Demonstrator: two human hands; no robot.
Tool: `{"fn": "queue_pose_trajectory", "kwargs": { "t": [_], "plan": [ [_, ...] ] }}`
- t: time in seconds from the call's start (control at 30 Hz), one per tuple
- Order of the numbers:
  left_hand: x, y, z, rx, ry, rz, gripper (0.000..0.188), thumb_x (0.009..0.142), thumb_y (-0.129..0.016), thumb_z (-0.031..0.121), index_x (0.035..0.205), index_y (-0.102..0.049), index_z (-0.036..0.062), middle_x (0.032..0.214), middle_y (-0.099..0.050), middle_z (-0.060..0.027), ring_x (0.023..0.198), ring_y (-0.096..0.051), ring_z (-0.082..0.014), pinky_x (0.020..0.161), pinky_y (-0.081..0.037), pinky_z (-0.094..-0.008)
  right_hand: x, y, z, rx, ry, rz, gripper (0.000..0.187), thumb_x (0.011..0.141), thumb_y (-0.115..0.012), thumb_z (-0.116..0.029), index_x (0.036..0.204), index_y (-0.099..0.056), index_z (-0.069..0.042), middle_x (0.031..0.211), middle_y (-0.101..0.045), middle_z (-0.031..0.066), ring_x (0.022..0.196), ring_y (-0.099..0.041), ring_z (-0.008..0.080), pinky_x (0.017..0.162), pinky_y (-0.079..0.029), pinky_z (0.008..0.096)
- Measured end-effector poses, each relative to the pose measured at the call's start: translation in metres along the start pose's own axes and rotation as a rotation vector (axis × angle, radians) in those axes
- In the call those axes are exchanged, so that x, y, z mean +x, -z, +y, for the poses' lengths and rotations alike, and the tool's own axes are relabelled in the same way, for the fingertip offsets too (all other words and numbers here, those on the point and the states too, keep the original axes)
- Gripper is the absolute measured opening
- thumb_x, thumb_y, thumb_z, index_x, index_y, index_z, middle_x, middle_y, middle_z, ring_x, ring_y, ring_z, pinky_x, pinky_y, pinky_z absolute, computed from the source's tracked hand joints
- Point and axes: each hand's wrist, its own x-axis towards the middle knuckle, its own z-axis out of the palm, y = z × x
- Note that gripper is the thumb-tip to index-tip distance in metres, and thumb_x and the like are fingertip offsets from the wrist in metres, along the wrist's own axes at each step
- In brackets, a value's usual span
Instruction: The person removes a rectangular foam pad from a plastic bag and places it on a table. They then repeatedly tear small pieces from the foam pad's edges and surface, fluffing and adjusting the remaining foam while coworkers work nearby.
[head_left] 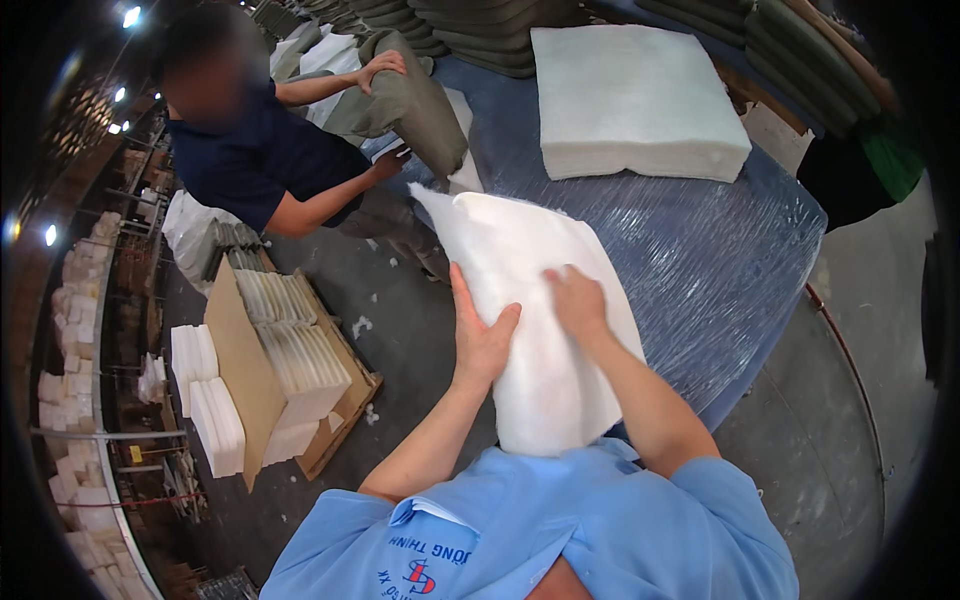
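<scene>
In front of my chest a white cushion pad [545,370], covered in fluffy wadding, stands tilted, its lower end by my shirt. A loose flap of wadding sticks out at its far left corner. My left hand [483,335] holds the pad's left side, thumb on the upper face and fingers along the edge. On the pad's upper face presses my right hand [578,300], fingers curled into the wadding; its fingertips are partly hidden. Beyond the pad, a thick stack of white wadding sheets [640,100] lies on the plastic-wrapped blue table [690,270].
At the far left a co-worker [270,150] handles a grey-green cushion [420,110]. Piles of similar cushions [480,30] line the table's back. On the floor at left, a pallet [340,425] carries white pads [285,330] and a brown board [243,370]. Another person [860,170] stands at right.
</scene>
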Motion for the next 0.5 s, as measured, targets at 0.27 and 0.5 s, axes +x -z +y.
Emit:
{"fn": "queue_pose_trajectory", "kwargs": {
  "t": [0.27, 0.5],
  "plan": [
    [-0.002, 0.003, 0.002, 0.423, -0.144, 0.05, 0.096, 0.092, -0.067, 0.015, 0.163, -0.005, -0.0051, 0.167, -0.009, -0.0336, 0.155, -0.02, -0.0446, 0.125, -0.024, -0.043, -0.006, 0.019, 0.062, 0.175, -0.16, 0.105, 0.031, 0.102, -0.059, -0.031, 0.114, -0.066, -0.003, 0.11, -0.071, 0.0264, 0.108, -0.066, 0.0457, 0.091, -0.051, 0.0486],
    [0.008, 0.0, 0.003, 0.558, -0.285, 0.026, 0.088, 0.095, -0.061, 0.016, 0.161, -0.008, -0.0096, 0.166, -0.006, -0.0369, 0.156, -0.013, -0.0493, 0.125, -0.023, -0.0469, -0.017, 0.062, -0.022, 0.368, -0.046, -0.309, 0.039, 0.106, -0.057, -0.04, 0.097, -0.068, -0.004, 0.086, -0.069, 0.0073, 0.083, -0.062, 0.0142, 0.077, -0.048, 0.0317]
  ]
}}
